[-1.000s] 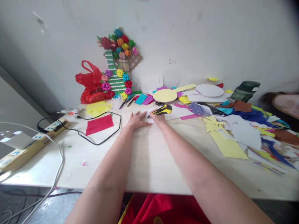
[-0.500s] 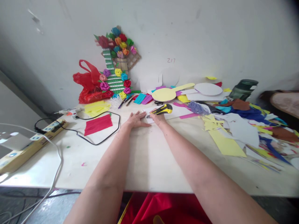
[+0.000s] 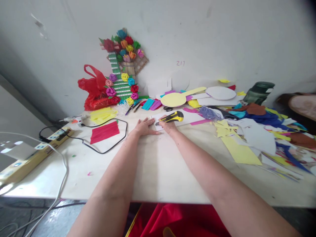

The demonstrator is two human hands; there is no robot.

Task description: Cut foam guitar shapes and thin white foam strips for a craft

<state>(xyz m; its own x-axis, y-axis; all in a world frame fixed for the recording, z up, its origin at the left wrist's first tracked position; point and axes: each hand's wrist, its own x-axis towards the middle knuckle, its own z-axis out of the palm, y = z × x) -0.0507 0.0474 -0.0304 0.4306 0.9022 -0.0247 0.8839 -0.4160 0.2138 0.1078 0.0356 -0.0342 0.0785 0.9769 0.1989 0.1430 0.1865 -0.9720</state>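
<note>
Left hand [image 3: 145, 127] is lying flat, fingers spread, gripping nothing, bracing the left end of the paper [image 3: 191, 116] on the tabletop [image 3: 172, 171], presumably against slipping. Right hand [image 3: 169, 125] is holding the cutter [image 3: 176, 116], fingers closed round it, blade end pointing left over the paper, likely low for control. Blade contact: can't tell. Scraps [image 3: 259, 135] are sitting well to the right, probably to spare elbow room.

Red garment [image 3: 190, 217] with thin yellow edging [image 3: 134, 220]
</note>
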